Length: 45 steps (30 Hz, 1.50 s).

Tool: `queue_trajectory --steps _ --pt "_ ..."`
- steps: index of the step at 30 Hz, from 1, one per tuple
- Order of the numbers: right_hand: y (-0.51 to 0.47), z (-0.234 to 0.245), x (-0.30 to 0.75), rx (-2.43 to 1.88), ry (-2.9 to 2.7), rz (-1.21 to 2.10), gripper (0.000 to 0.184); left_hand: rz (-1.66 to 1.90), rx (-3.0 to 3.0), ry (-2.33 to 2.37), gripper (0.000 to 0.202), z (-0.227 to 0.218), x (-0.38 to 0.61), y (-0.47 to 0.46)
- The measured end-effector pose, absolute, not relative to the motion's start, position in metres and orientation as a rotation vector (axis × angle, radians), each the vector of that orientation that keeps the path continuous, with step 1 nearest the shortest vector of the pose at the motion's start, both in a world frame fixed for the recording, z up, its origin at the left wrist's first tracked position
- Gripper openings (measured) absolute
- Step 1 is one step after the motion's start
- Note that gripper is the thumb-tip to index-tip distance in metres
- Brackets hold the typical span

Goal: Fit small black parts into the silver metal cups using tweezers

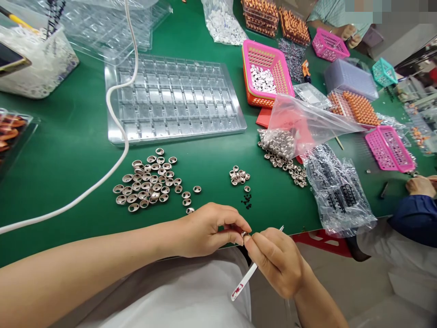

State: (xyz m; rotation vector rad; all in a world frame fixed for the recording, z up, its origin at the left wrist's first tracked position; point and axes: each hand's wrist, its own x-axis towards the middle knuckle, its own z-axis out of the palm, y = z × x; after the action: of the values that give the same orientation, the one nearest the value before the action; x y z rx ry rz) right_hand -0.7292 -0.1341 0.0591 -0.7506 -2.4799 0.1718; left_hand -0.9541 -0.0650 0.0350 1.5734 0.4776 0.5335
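My left hand [208, 230] pinches a small silvery metal ring-shaped part [244, 234] between thumb and fingers at the table's front edge. My right hand [278, 262] is closed around white tweezers [243, 283] with red marks on the handle end. Its fingertips meet the same metal part, while the tweezers' tips stick out past the knuckles. Just beyond the hands lie several tiny black pieces [246, 201] and a little group of metal rings [239, 175]. To the left is a larger pile of hollow metal rings [146, 184].
A clear compartment tray [177, 98] lies behind the pile, with a white cable [114, 118] crossing it. Pink baskets [251, 54], a bag of metal parts [278, 142] and plastic-wrapped black parts [337, 191] are rightward. Co-workers' hands [420, 187] show at the right.
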Motion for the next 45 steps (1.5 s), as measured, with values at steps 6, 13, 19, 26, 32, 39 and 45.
queue_trajectory --steps 6,13,19,26,32,39,45 --pt "-0.134 0.058 -0.731 -0.752 -2.473 0.136 0.035 0.556 1.583 0.483 0.017 0.036 -0.953 -0.065" --pt "-0.134 0.056 -0.733 -0.761 -2.466 0.176 0.034 0.535 1.524 0.533 0.016 0.038 -0.953 -0.069" --pt "-0.131 0.058 -0.733 -0.703 -2.47 0.155 0.033 0.51 1.456 0.554 0.016 0.042 -0.951 -0.07" --pt "-0.129 0.053 -0.732 -0.715 -2.475 0.159 0.026 0.451 1.434 0.607 0.016 0.043 -0.951 -0.068" --pt "-0.125 0.056 -0.731 -0.72 -2.466 0.214 0.028 0.464 1.4 0.601 0.014 0.04 -0.949 -0.068" --pt "-0.124 0.053 -0.728 -0.737 -2.417 0.134 0.033 0.408 1.066 0.598 0.011 0.039 -0.946 -0.067" --pt "-0.134 0.044 -0.727 -0.835 -2.332 0.125 0.035 0.394 0.824 0.514 0.013 0.035 -0.946 -0.066"
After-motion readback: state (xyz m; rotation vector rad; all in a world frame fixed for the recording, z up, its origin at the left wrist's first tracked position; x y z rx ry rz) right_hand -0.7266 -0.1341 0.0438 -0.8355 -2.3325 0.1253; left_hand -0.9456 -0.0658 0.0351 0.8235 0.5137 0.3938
